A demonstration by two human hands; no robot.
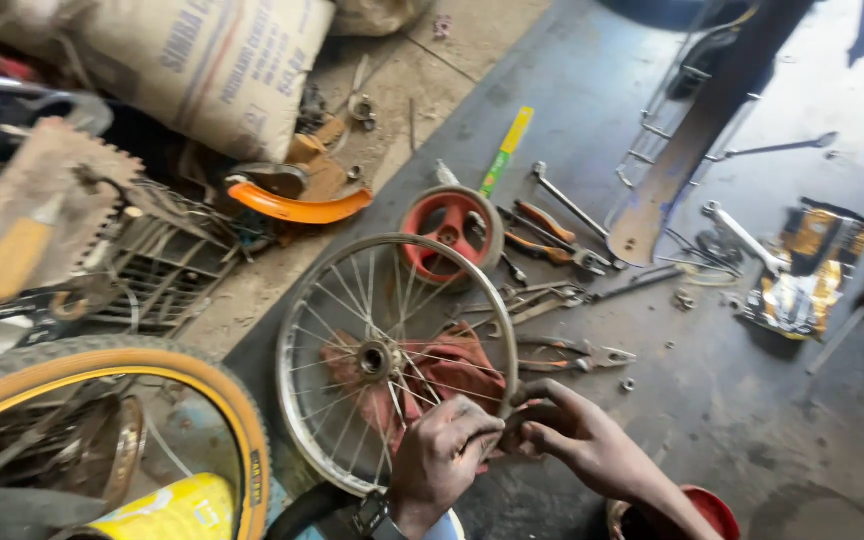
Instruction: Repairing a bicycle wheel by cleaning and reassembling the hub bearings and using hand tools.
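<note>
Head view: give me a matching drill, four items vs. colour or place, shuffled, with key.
Things:
1. spoked rim
2. small plastic wheel
3. curved mudguard
4. cloth

Descriptions:
A. orange, left of the small wheel
B. bare metal, held at its near edge by the left hand and right hand
C. reddish, lying under the spokes
D. red hub, grey tyre, just beyond the rim

Pairs: 1-B, 2-D, 3-A, 4-C
</note>
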